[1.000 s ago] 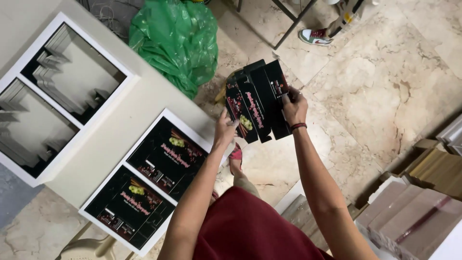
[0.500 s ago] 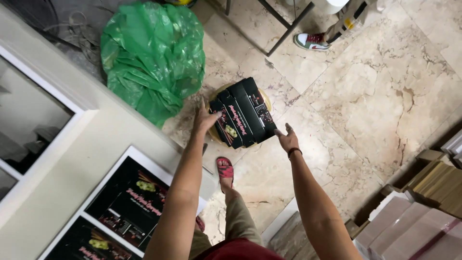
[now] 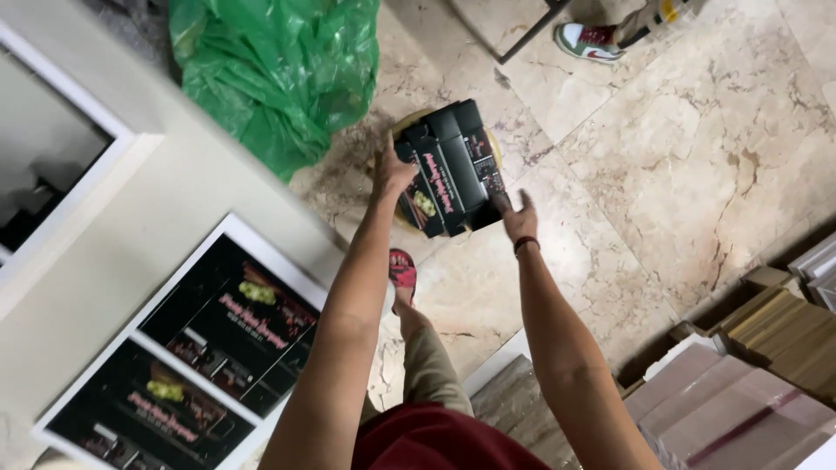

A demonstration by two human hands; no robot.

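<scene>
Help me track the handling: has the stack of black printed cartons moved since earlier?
Yes. The stack of black printed cartons has gone down from chest height toward the marble floor, beside the green plastic bag.

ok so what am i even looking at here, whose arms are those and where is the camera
The camera sits on a person's head and looks straight down, so the two bare arms reaching away from you are that person's own. There is only this one view.

The left hand presses the left side of a stack of flat black printed cartons, low over a marble floor. The right hand, open, with a band at the wrist, is at the stack's right edge; whether it touches is hard to tell.

A green plastic bag lies beyond the stack. On the pale counter at left, a white tray holds more black cartons. Brown boxes are piled at right. Someone's shoe shows at top.
</scene>
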